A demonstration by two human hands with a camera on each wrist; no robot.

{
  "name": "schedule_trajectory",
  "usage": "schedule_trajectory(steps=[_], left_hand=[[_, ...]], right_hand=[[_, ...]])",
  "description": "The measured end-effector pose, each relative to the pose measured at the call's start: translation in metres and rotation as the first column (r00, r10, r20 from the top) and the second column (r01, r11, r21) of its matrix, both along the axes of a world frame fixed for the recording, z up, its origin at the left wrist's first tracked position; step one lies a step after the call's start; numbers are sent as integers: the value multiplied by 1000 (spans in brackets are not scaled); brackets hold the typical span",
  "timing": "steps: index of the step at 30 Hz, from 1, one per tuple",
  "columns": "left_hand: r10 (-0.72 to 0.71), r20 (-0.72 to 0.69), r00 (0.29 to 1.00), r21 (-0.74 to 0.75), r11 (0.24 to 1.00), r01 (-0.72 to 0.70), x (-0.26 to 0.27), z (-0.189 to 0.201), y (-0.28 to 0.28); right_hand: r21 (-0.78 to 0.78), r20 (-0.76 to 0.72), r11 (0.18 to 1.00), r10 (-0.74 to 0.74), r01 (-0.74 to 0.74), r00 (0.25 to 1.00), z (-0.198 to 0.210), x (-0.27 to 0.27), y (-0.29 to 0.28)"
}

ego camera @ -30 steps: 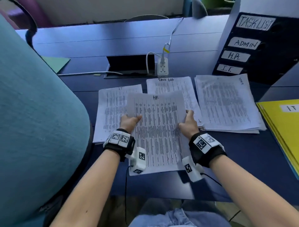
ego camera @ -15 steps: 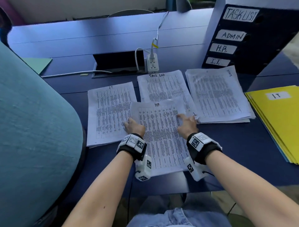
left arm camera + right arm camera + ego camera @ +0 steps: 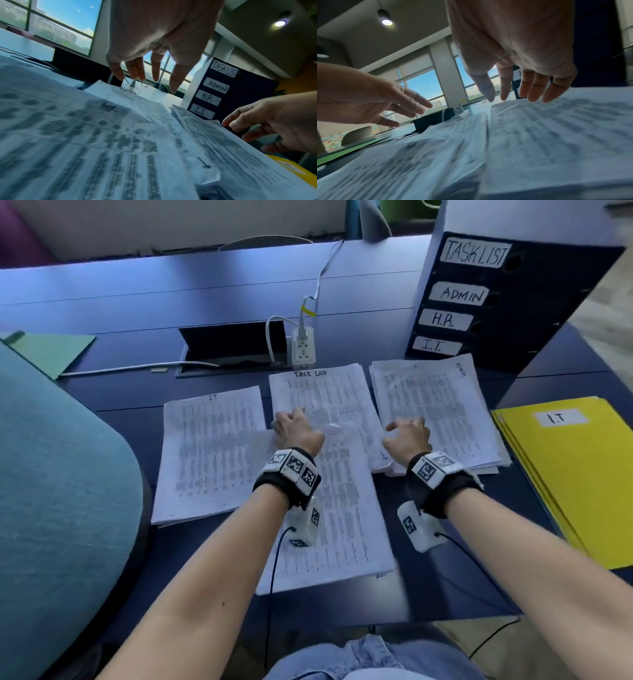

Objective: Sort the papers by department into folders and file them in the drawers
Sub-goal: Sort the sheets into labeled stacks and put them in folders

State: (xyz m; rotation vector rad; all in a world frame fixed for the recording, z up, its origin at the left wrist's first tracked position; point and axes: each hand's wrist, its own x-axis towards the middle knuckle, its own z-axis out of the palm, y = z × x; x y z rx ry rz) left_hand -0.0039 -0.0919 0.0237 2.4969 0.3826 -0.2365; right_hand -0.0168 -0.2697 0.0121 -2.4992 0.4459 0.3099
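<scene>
Four sets of printed white papers lie flat on the dark blue desk. The IT pile [image 3: 212,453] lies at the left. The Task List pile [image 3: 329,395] lies far centre, the admin pile [image 3: 442,412] to its right. The HR sheets [image 3: 346,518] lie nearest, overlapping the IT and Task List piles. Yellow folders [image 3: 579,474], the top one labelled I.T, lie stacked at the right. The dark drawers [image 3: 486,302] stand far right, labelled TASKLIST, ADMIN, H.R., I.T.
</scene>
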Motion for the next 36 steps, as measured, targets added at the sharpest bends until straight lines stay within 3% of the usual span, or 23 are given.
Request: schedule_trajectory(steps=[5,11,15,22,24,26,30,36], left_hand=[[-215,24,976,-18,976,216,20,-2,-69],[-401,-183,897,57,907,417,22,-37,-122],[-427,-304,852,167,856,489,25,-49,-133],[-423,-343,839,250,820,515,37,-49,-137],[-417,-350,839,262,816,515,38,-50,-139],[-413,-348,842,269,816,512,38,-51,-140],[-417,-340,843,269,816,512,41,-54,-140],[-438,-310,844,232,825,515,40,-50,-134]], right_hand=[[-61,-23,993,-105,103,994,8,28,-76],[-94,-100,985,-152,143,983,-3,43,-149],[-36,-155,988,-151,147,976,-18,49,-170],[-33,-199,973,-231,229,952,-36,71,-186],[55,-195,957,-268,283,943,-40,77,-192],[249,-207,910,-284,331,936,-44,79,-194],[371,-76,889,-261,270,962,-44,73,-187],[411,293,911,-180,46,939,-4,58,-168]])
